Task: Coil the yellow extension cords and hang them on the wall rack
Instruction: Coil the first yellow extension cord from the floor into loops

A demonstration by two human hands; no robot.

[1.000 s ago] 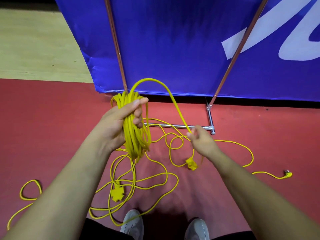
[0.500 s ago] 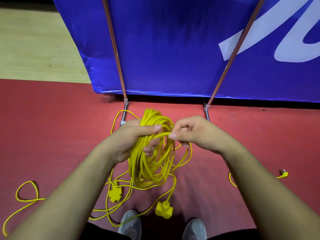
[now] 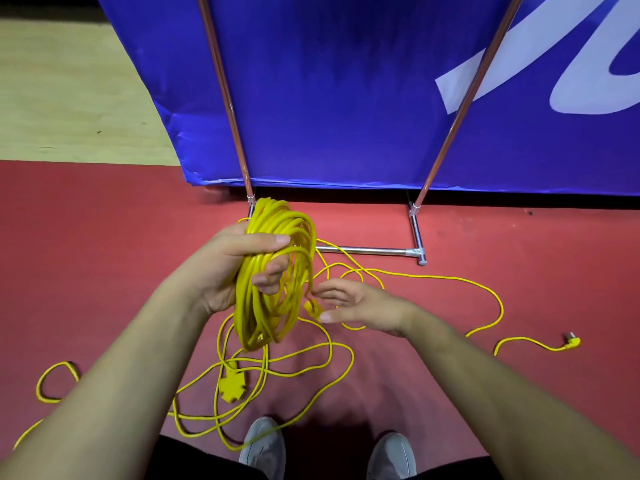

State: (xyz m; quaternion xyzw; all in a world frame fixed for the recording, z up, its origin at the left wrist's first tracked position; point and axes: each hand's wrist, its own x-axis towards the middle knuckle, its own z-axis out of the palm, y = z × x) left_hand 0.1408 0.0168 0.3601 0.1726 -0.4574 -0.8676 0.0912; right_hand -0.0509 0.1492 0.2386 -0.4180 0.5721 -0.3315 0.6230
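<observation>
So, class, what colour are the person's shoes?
Grey shoes, seen best in the head view, at the bottom edge.

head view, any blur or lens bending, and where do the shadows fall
Head view: the right hand is slightly motion-blurred, while the left hand and coiled cord look sharp; the banner poles splay outward from wide-angle distortion; a dark shadow pools by the shoes.

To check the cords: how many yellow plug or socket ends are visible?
3: a socket block on the floor near the shoes, a plug far right on the floor, one end beside the right hand. More may hide inside the coil.
</observation>
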